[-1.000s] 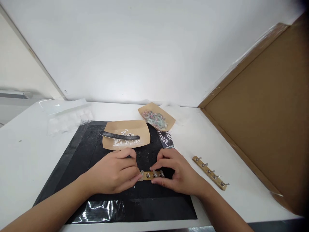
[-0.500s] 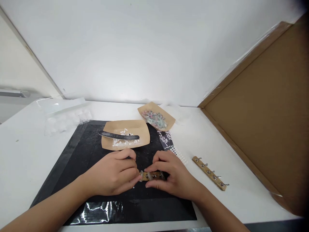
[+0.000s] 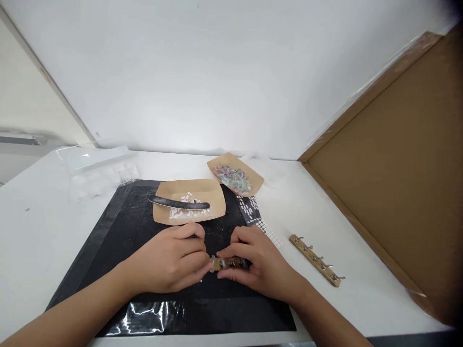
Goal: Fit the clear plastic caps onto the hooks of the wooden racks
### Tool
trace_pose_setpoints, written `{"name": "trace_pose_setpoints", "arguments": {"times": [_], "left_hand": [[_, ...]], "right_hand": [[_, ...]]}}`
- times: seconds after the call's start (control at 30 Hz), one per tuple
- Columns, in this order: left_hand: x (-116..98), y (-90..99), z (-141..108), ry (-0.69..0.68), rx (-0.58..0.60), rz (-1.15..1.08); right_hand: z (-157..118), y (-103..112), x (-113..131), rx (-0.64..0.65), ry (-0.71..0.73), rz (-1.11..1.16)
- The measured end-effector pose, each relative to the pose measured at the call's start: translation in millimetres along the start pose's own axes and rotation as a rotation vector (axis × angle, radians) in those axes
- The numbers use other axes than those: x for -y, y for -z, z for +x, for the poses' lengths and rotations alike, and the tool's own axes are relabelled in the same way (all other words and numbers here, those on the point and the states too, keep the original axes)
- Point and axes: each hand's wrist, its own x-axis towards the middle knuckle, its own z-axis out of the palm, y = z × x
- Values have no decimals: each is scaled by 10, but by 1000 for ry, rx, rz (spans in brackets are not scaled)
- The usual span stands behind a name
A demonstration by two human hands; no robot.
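My right hand [image 3: 258, 262] grips a short wooden strip [image 3: 217, 264] low over the mat, index finger and thumb on its sides. Several dark metal fittings and translucent, nail-shaped pieces line its top. My left hand [image 3: 177, 260] is closed, its fingers curled by the strip's left end. Its fingertips touch a clear nail-like piece [image 3: 212, 263] there; what else they may pinch is hidden. Beyond the hands, a dark curved nail file [image 3: 179, 203] lies across a brown paper tray [image 3: 217, 193] with small white bits in it.
A black mat [image 3: 152, 313] covers the white table's middle. Another paper tray [image 3: 255, 180] holds coloured nail-shaped pieces. Sheets of white stickers [image 3: 265, 229] lie beneath it. A second wooden strip [image 3: 314, 260] bears metal prongs. Clear plastic packaging [image 3: 101, 178] is at left; a cardboard panel [image 3: 390, 168] stands right.
Almost nothing differs. The whole view has shifted very slightly, and both hands keep their place at the wooden strip.
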Motion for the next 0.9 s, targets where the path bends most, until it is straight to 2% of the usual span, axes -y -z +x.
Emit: {"name": "trace_pose_setpoints", "arguments": {"times": [0.27,0.6,0.9], "left_hand": [[-2,-5,-16,0,8,-10],[-2,-4,-3,-1,-19,0],[-8,23,19,19,-14,-1]], "right_hand": [[1,-11,-8,10,-19,1],[-71,173,-52,5,-18,45],[-64,178,-35,45,-10,1]]}}
